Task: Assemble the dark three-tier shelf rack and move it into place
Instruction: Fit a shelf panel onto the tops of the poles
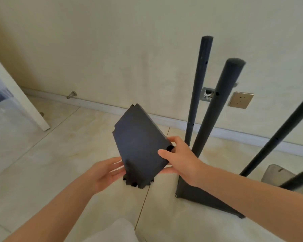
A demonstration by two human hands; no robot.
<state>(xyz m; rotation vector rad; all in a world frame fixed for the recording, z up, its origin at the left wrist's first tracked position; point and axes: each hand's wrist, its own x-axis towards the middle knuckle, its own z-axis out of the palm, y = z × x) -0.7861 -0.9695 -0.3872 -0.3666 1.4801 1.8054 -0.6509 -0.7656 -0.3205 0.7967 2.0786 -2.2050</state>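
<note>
A dark rectangular shelf panel (140,145) with notched corners is held tilted in the air above the floor. My right hand (180,158) grips its right edge, thumb on top and fingers beneath. My left hand (105,172) lies flat with straight fingers against the panel's lower left edge. To the right stands the partly built rack: a dark base shelf (205,199) on the floor with upright dark poles (215,109) rising from its corners. Two more poles (280,137) lean in at the far right.
A cream wall with a white skirting board runs behind. On it sit a wall socket (241,100) and an open junction box (207,93). A white door (16,95) stands at the left, a door stop (71,94) low on the wall. The floor is pale tile.
</note>
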